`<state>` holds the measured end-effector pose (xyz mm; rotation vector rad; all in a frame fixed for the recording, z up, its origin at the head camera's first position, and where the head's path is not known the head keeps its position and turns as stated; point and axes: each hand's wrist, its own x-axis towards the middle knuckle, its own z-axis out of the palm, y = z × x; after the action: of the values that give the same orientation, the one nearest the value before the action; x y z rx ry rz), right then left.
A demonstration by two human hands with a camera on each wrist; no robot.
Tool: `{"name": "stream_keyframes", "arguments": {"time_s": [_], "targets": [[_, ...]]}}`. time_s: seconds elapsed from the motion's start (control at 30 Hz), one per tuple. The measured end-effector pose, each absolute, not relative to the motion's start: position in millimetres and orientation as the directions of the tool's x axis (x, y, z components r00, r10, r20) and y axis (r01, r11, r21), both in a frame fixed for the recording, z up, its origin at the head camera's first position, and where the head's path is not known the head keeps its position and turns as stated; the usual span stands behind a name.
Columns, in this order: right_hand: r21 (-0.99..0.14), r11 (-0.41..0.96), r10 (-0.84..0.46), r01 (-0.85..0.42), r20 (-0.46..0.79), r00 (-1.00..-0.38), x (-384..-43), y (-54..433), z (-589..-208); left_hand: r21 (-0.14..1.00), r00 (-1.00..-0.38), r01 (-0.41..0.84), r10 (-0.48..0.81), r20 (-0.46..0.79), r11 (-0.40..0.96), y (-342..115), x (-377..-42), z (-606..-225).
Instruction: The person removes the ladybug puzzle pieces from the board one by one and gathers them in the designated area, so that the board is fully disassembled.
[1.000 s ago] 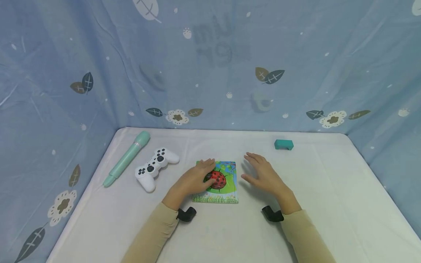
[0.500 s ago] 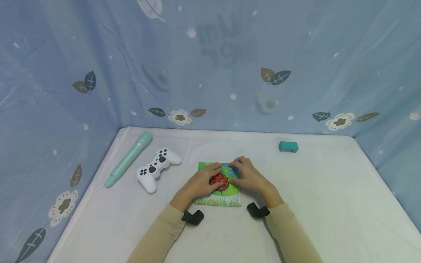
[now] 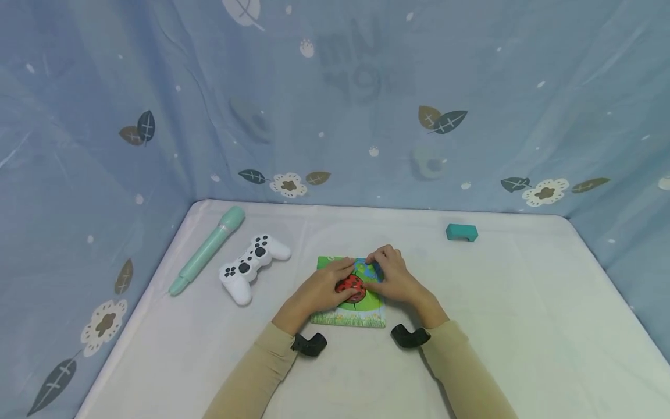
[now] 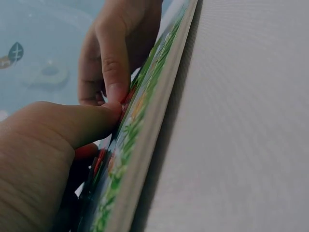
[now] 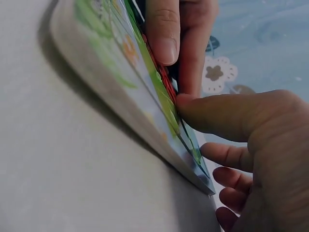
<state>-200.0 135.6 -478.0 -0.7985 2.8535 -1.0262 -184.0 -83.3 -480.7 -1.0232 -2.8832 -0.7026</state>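
A square ladybug jigsaw puzzle (image 3: pixel 340 318) in a shallow board lies flat on the white table, with a red spotted ladybug on green and blue. My left hand (image 3: pixel 321 289) rests across its left half, fingers stretched over the picture and the thumb on the ladybug. From the right, my right hand (image 3: pixel 396 280) bends its fingers over the upper right part, its thumb on the ladybug's right side. Both thumbs touch the picture close together in the left wrist view. The right wrist view shows the right hand's other fingers (image 5: pixel 234 179) curled by the board's edge. Both hands cover part of the picture.
To the left lie a white game controller (image 3: pixel 251 266) and a mint-green microphone-shaped stick (image 3: pixel 206 251). A small teal bridge-shaped block (image 3: pixel 462 233) stands at the back right. Blue patterned cloth (image 3: pixel 345 116) hangs behind the table and along its sides.
My right hand has come in from the right of the puzzle and bent its fingers onto it. The left hand stays on the puzzle. The whole view has shifted slightly.
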Motion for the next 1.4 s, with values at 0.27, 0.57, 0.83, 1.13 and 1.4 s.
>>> {"name": "stream_keyframes", "arguments": {"time_s": [0.27, 0.57, 0.83, 1.13, 1.4], "targets": [[-0.496, 0.692, -0.516, -0.525, 0.169, -0.84, -201.0, 137.8, -469.0, 0.446, -0.786, 0.598, 0.595, 0.166, 0.666, -83.2, -184.6, -483.0], [-0.549, 0.648, -0.538, -0.529, 0.162, -0.827, -207.7, 136.0, -470.1, 0.438, -0.796, 0.588, 0.584, 0.161, 0.681, -84.6, -182.5, -478.7], [-0.609, 0.629, -0.512, -0.484, 0.144, -0.847, -210.3, 131.6, -476.1, 0.427, -0.793, 0.593, 0.588, 0.162, 0.682, -83.8, -182.7, -477.5], [-0.655, 0.587, -0.531, -0.476, 0.132, -0.837, -203.3, 138.3, -470.9, 0.436, -0.794, 0.588, 0.588, 0.154, 0.681, -83.4, -182.4, -477.8], [-0.659, 0.616, -0.518, -0.431, 0.073, -0.852, -198.7, 143.0, -465.6, 0.438, -0.803, 0.573, 0.582, 0.131, 0.692, -84.6, -182.3, -480.7]]}}
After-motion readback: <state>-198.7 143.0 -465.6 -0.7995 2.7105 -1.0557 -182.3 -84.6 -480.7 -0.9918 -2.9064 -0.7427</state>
